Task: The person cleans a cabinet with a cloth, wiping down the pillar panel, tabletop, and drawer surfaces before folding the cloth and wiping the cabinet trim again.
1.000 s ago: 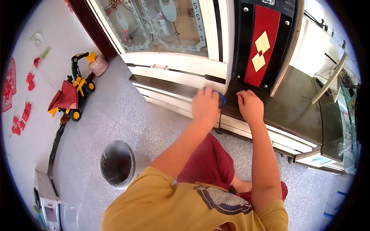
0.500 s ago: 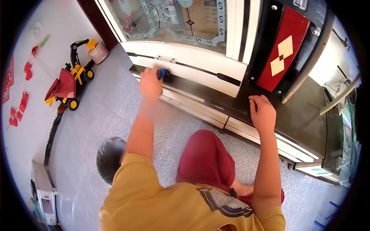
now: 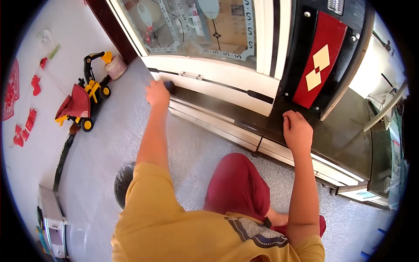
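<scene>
Reaching ledge [image 3: 209,102] end, eleven o'clock — left hand [image 3: 158,93], further out than half-second ago, closed around dark-blue object [image 3: 169,85]; little ledge beyond. Right hand [image 3: 298,130], one o'clock — half-open, nothing visibly held.

My left arm [image 3: 152,133] reaches forward and out to my left, nearly straight. My left hand [image 3: 157,93] shows its back, the fingers bent in a grip. My right arm [image 3: 303,187] points forward, well apart from the left. My right hand [image 3: 299,132] also has its back up, fingers loosely curled, palm hidden. My bent knee [image 3: 237,172] rises between both arms.
</scene>
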Demonstrator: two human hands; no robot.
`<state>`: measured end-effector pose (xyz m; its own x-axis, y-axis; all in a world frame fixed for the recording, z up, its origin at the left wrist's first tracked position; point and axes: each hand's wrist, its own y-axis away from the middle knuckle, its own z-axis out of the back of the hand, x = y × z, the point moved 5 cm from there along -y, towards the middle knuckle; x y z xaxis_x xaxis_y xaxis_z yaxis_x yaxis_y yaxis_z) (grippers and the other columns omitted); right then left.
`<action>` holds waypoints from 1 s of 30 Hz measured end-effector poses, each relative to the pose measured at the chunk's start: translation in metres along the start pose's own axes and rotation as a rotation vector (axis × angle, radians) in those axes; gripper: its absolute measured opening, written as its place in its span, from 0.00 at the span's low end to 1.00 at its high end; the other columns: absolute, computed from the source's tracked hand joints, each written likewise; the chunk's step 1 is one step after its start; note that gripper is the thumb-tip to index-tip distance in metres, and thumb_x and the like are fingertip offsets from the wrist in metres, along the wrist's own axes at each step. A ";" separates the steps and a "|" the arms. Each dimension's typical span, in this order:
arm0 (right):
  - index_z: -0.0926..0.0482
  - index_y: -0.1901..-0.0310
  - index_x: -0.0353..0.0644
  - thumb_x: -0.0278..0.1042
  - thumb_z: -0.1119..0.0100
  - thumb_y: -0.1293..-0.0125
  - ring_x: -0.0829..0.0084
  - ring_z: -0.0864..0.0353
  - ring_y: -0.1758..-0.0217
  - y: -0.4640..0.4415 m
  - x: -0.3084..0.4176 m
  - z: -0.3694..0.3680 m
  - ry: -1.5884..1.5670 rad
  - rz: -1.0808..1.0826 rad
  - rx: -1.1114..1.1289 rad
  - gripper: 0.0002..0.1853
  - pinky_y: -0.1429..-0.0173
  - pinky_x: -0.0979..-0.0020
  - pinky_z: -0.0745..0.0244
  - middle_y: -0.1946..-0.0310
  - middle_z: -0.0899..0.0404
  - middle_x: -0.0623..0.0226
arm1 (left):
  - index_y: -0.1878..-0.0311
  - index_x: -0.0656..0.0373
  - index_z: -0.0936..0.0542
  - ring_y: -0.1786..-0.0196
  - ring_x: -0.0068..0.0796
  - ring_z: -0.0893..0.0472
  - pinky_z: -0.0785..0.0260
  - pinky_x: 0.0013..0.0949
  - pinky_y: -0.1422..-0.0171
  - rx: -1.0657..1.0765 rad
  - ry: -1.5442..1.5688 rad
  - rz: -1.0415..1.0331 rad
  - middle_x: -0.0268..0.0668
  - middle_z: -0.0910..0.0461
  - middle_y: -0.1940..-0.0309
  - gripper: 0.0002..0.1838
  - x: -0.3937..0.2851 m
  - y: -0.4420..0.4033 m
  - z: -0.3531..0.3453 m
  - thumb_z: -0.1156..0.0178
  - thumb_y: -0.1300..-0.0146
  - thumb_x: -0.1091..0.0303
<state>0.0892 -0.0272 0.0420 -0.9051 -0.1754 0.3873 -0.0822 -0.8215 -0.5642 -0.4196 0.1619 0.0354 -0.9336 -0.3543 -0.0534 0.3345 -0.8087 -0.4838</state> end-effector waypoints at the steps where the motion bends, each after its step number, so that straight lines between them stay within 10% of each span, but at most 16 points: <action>1: 0.15 0.55 0.47 0.32 0.35 0.27 0.52 0.14 0.64 0.001 0.000 0.000 -0.005 0.001 -0.005 0.03 0.60 0.54 0.18 0.63 0.16 0.61 | 0.41 0.50 0.15 0.32 0.54 0.21 0.20 0.53 0.32 0.011 -0.006 -0.040 0.40 0.19 0.38 0.20 -0.010 0.014 0.007 0.25 0.35 0.61; 16: 0.12 0.56 0.47 0.32 0.34 0.28 0.52 0.13 0.60 0.006 -0.010 -0.002 -0.066 0.054 -0.052 0.04 0.56 0.54 0.16 0.63 0.16 0.60 | 0.49 0.52 0.14 0.43 0.51 0.19 0.21 0.50 0.39 0.097 0.571 -0.697 0.40 0.19 0.50 0.21 -0.244 0.257 0.150 0.22 0.48 0.68; 30: 0.11 0.55 0.44 0.30 0.34 0.28 0.51 0.14 0.62 0.005 -0.009 0.003 -0.138 -0.001 0.008 0.05 0.57 0.55 0.18 0.62 0.15 0.59 | 0.46 0.52 0.11 0.41 0.52 0.17 0.21 0.49 0.37 0.010 0.554 -0.253 0.42 0.16 0.47 0.19 -0.113 0.134 0.084 0.23 0.43 0.69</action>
<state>0.0982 -0.0311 0.0381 -0.8388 -0.2474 0.4849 -0.0792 -0.8258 -0.5583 -0.2585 0.0544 0.0498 -0.9112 0.1447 -0.3857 0.0921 -0.8410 -0.5331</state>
